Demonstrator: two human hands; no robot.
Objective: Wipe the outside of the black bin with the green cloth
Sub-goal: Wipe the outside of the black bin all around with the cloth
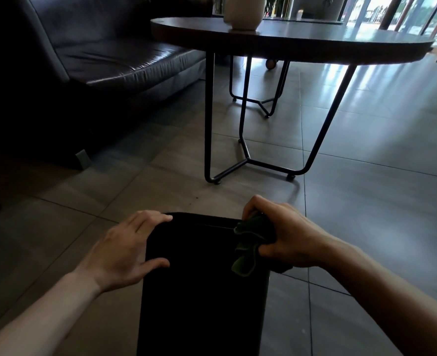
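Right hand (286, 235) hides much of green cloth (250, 242); black bin (202, 291) cropped below.

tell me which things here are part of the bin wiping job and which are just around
In the job: black bin; green cloth, bunched in the right hand; left hand steadying the bin.

Just around: round table, vase, leather sofa.

My one camera sits on my head and looks forward and down, close over my left hand (124, 249) and right hand (286, 233) on the black bin (202, 291), which fills the bottom middle of the wide view. Farther off it takes in the tiled floor (366, 201), the round table (289, 44) ahead and the dark sofa (109, 60) at upper left. The bin is so dark that I can hardly make out its surfaces.
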